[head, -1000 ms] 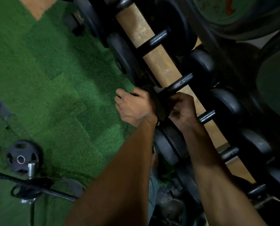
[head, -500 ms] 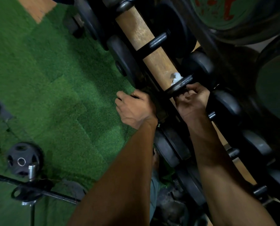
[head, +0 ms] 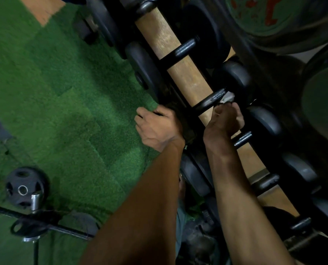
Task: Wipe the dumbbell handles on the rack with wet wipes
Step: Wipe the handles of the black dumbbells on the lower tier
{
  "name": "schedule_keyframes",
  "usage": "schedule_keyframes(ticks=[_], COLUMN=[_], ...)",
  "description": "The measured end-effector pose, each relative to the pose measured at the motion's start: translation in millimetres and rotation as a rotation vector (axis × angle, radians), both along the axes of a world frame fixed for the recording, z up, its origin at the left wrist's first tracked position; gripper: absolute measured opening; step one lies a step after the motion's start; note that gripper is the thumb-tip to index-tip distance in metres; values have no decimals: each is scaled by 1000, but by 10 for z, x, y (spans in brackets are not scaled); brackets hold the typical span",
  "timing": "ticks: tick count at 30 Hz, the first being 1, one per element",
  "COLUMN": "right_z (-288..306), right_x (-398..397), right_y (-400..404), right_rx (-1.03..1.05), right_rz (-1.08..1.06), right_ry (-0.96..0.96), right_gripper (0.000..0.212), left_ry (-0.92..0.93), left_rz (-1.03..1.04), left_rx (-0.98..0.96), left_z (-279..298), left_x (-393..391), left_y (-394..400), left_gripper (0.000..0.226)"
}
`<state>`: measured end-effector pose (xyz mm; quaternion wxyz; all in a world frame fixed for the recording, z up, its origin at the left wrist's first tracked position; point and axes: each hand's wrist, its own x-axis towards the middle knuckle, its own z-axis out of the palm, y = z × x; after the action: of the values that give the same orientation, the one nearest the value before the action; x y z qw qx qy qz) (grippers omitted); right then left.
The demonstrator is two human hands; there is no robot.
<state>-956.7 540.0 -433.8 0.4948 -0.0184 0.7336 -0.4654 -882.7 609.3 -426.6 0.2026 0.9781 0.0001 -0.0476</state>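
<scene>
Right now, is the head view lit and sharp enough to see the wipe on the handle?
Head view: dim; rack side nearly black, green turf brighter. The wet wipe shows only as a soft pale patch beyond the right hand. Slight blur, wide-angle bending at edges. Left hand reads clearly.

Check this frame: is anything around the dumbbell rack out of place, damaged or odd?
Nothing serious. The dumbbells sit in order on the rack, whose wooden rail looks worn and scuffed. A weight plate lies loose on the green turf beside a bar, away from the rack.
</scene>
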Motion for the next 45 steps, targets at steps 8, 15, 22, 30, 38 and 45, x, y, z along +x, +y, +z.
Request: schedule_keyframes(ticks=[8, 15, 22, 30, 38, 45], right_z=[75, -106, -32, -57, -144, -180], right_x=[-51, -295, -646, -625, -500, -444], right_y=[294, 412, 479, 649, 586, 511], right_rx=[-261, -299, -315, -255, -357, -470], right_rz=[721, 1461, 1518, 1507, 1434, 1200], right_ry=[541, 799, 515, 346, 332, 736], right_gripper=[56, 96, 95, 74, 79, 40], left_ry=[-10, -7, -7, -15, -2, 4], left_rz=[9, -1, 4, 14, 1, 15], left_rx=[8, 12, 10, 13, 12, 5], left_z=[-16, -12, -11, -44, -32, -33], left_x=[5, 7, 5, 20, 11, 10], left_y=[-6, -1, -3, -5, 5, -7], left_gripper=[35, 34, 36, 41, 41, 39])
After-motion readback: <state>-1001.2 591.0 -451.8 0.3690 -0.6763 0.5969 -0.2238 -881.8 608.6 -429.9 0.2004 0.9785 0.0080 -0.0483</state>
